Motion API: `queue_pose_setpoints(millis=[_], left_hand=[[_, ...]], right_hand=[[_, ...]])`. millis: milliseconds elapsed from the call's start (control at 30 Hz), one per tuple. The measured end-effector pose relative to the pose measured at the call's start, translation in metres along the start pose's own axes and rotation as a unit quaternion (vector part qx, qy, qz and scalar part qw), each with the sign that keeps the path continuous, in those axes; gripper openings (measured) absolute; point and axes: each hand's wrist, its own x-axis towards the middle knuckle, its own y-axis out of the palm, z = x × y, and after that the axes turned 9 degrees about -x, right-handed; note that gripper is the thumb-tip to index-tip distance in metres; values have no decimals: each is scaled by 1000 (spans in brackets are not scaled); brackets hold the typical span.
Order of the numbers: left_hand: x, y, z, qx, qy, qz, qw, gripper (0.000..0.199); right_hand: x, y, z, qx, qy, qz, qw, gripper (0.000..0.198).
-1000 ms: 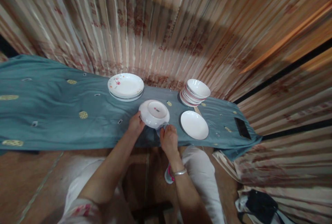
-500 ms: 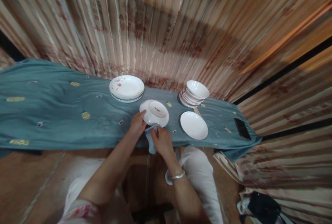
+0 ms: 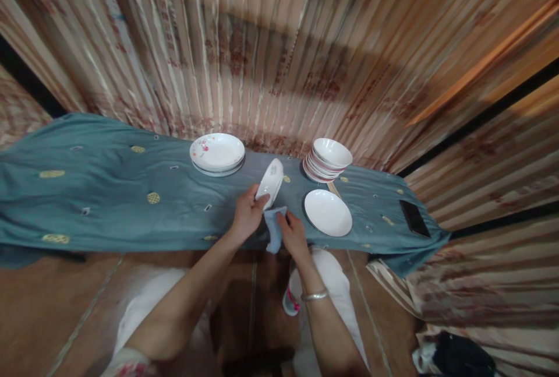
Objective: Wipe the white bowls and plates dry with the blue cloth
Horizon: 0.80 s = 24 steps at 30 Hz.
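Observation:
My left hand (image 3: 248,211) grips a white plate (image 3: 271,182) by its near edge, thumb on the front face. The plate is tilted steeply, so it shows as a narrow oval over the table. Just right of it, my right hand (image 3: 293,231) pinches a light blue cloth (image 3: 273,230) that hangs down at the table's front edge. The cloth's upper end is close to the plate's lower rim; whether they touch I cannot tell. Another white plate (image 3: 327,212) lies face up to the right of my right hand.
A stack of flowered plates (image 3: 217,152) stands at the back left. Several stacked bowls (image 3: 328,160) are at the back right. A black phone (image 3: 414,218) lies near the right end of the teal-covered table (image 3: 109,190). Behind hangs a patterned curtain (image 3: 244,62).
The held plate has turned from showing its underside broadly to nearly edge-on. Both hands have shifted slightly right, and the cloth has come away from over the plate's rim.

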Motion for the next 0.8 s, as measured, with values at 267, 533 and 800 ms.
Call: queue_pose_setpoints(millis=[267,533,800], left_hand=[[-16,-3,24,202,113,153,961,23],[-19,-23,46,457,196,286,819,35],[-27,-53,55,510,249,301,767,38]], right_hand=[[6,-7,-15,160,80,-53,982,35],[3,-11,-27,134,74,-98,983,40],[0,-10,-46,-78,-36,-147,985,30]])
